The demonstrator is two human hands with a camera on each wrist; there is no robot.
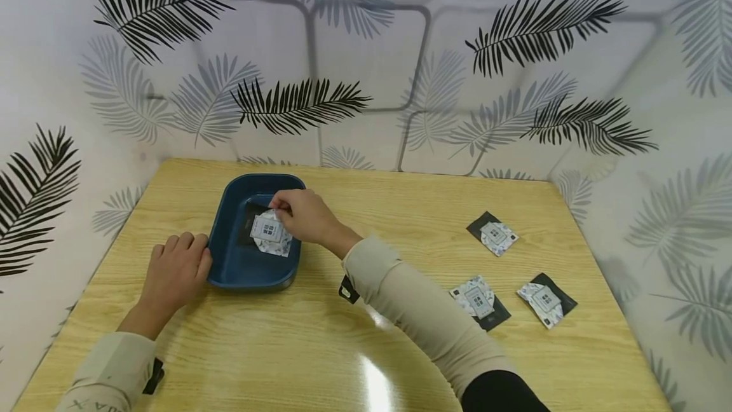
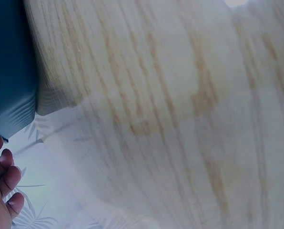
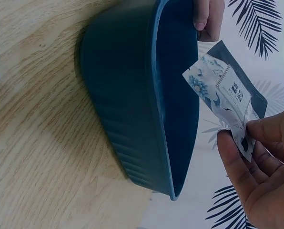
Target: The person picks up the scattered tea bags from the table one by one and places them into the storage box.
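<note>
A dark blue plastic basin (image 1: 251, 278) stands at the table's left side. My left hand (image 1: 178, 269) holds its left rim with curled fingers; in the left wrist view only some fingertips (image 2: 8, 176) show beside it. Between thumb and fingers my right hand (image 1: 309, 218) pinches one corner of a small flat sachet (image 1: 267, 229), black with a white floral panel and a label. In the right wrist view the sachet (image 3: 230, 88) is tilted near the basin's rim, apart from the fingers of the left hand. Part of the basin's floor is hidden behind the sachet and right hand.
Three similar sachets lie on the right of the wooden table (image 1: 354, 361): a back one (image 1: 494, 234), a front one (image 1: 480, 302) beside the right forearm, and one farther right (image 1: 547, 299). A wall with leaf-patterned covering (image 1: 366, 138) stands behind the table.
</note>
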